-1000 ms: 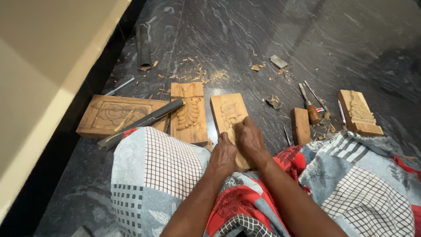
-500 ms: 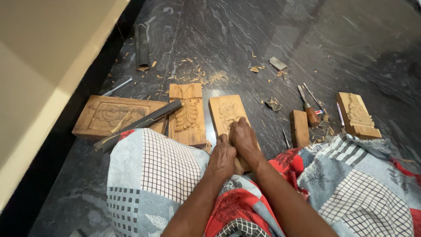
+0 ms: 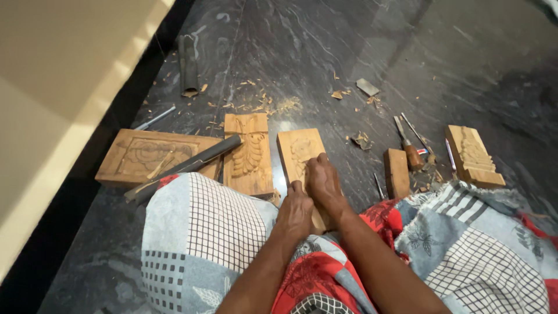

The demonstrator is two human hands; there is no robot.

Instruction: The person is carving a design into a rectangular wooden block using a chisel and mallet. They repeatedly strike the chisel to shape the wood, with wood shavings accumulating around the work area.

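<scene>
Five wooden blocks (image 3: 304, 152), two hands (image 3: 322, 185), one wooden-handled chisel (image 3: 408, 147).

left hand (image 3: 294, 210) and right hand (image 3: 324, 185) side by side, forearms extended forward

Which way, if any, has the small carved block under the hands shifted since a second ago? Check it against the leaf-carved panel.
No. The small carved block lies just as close beside the leaf-carved panel as before, with no sideways or forward shift.

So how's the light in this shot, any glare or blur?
Head view: sharp overall; a pale glare patch on the dark floor just past the carved block under both hands; the wall at left is bright with a soft diagonal shadow; the far right corner goes dim.
</scene>
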